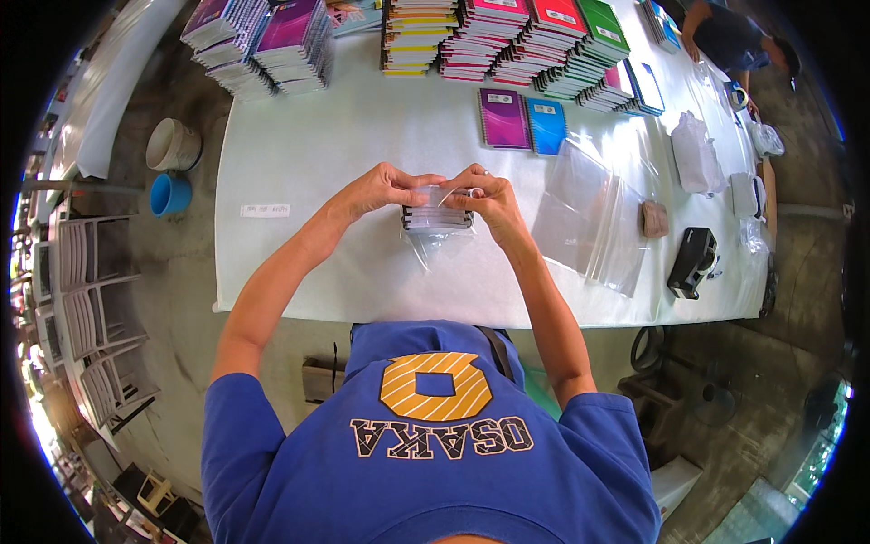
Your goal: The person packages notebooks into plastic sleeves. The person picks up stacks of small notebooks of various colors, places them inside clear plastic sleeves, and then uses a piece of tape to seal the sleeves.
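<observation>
In front of me on the white table a small stack of spiral-bound notebooks (437,218) stands with its edges toward me. Clear plastic wrapping (430,248) surrounds it and sticks out loosely on the near side. My left hand (399,189) is closed at the top left of the stack, thumb and fingers pinching the plastic. On the other side, my right hand (487,194) pinches the film at the top right corner, where a thin pale strip shows between the fingers. The fingers partly cover the top of the stack.
Flat clear plastic sleeves (589,218) lie to the right, near a brown block (653,219) and a black tape dispenser (693,263). Purple and blue notebooks (505,119) lie beyond my hands. Tall notebook stacks (489,36) line the far edge. Another person (729,36) is at the far right.
</observation>
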Motion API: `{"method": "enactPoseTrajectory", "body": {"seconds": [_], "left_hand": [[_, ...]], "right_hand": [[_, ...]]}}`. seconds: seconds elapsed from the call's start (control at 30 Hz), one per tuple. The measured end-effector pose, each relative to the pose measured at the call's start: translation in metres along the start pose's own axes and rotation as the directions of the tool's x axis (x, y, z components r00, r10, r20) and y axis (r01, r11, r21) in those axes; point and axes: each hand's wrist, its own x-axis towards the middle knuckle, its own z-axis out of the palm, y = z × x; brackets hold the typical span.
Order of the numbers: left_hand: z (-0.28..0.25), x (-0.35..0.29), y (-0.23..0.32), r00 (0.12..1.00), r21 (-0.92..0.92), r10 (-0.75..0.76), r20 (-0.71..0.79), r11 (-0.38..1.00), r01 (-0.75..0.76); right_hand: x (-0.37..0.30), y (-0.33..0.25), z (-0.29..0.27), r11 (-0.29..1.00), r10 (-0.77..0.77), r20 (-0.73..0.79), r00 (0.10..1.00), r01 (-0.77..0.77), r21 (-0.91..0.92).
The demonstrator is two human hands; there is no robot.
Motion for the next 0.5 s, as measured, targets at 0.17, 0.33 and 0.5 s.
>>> {"method": "enactPoseTrajectory", "body": {"seconds": [0.17, 0.33, 0.5], "left_hand": [[-0.005, 0.0, -0.011, 0.983, 0.256, 0.183, 0.033, 0.949, -0.186], [0.023, -0.029, 0.028, 0.983, 0.919, 0.176, 0.052, 0.376, -0.116], [0.041, -0.044, 0.028, 0.959, 0.989, 0.248, 0.139, -0.077, -0.124]], "right_hand": [[-0.004, 0.0, 0.013, 0.974, -0.223, -0.027, 0.974, 0.222, -0.035], [-0.008, 0.005, 0.013, 0.917, -0.341, -0.029, 0.94, 0.325, -0.233], [-0.02, -0.014, 0.01, 0.768, -0.335, 0.112, 0.936, 0.34, -0.543]]}}
